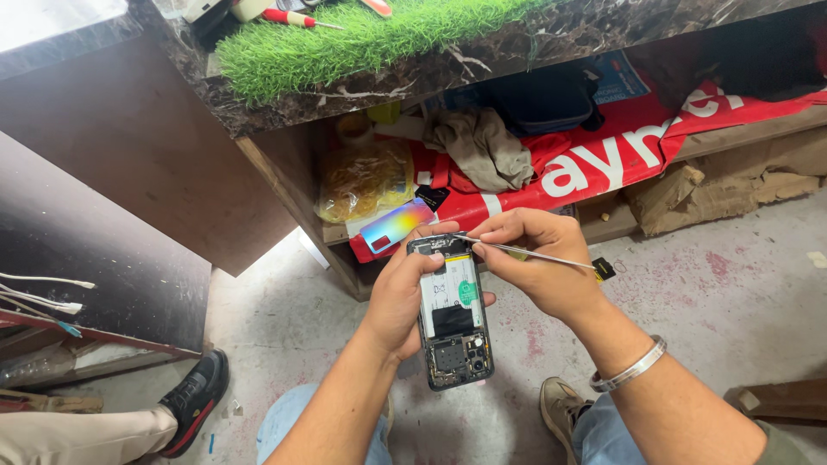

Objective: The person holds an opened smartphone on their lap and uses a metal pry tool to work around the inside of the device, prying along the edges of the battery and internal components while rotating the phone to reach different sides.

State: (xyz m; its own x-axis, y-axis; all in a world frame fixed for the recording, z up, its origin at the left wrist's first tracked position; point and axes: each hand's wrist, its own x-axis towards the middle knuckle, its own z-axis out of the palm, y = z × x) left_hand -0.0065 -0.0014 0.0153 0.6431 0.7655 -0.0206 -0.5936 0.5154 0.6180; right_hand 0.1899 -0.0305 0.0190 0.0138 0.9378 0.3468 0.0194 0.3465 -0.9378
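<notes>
head view showed the left hand [398,297] clamped around an opened phone [451,312], back cover already off and battery still seated, while right hand [538,258] fingers pinched tweezers [525,251] at its top edge, above the floor [732,301].

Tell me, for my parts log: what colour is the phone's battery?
White with a green sticker, head view: battery.

— What sits on the marble counter [534,39]?
— A patch of fake grass [362,39] with a red-handled screwdriver [297,19].
— And underneath?
— A red banner [620,151], a crumpled cloth [481,146], torn cardboard [715,194], an iridescent back cover [398,226].
— On the floor?
— Someone's black shoe [196,398].
</notes>
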